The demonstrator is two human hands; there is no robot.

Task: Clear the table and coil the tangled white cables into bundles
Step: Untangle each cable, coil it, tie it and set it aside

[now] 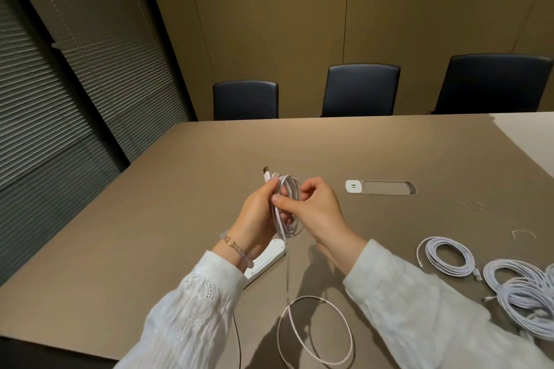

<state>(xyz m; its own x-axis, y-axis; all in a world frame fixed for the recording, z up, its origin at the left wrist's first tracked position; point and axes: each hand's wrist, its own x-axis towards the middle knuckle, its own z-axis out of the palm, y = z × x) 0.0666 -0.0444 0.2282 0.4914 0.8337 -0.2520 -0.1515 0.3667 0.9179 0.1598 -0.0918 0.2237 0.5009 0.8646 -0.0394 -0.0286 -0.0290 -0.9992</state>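
tan table (180, 204); three dark chairs (361, 90); blinds (60, 99)

Head view — down over table (180, 189)

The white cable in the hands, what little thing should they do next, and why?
Probably wrap one more loop onto the coil. The left hand grips the coil, the right hand pinches the strand, and a loose tail of it lies curled on the table.

We see tan panelled walls (269, 24), grey slatted blinds (45, 99) at left, and three dark chairs (361, 90) behind the brown bench (209, 159).
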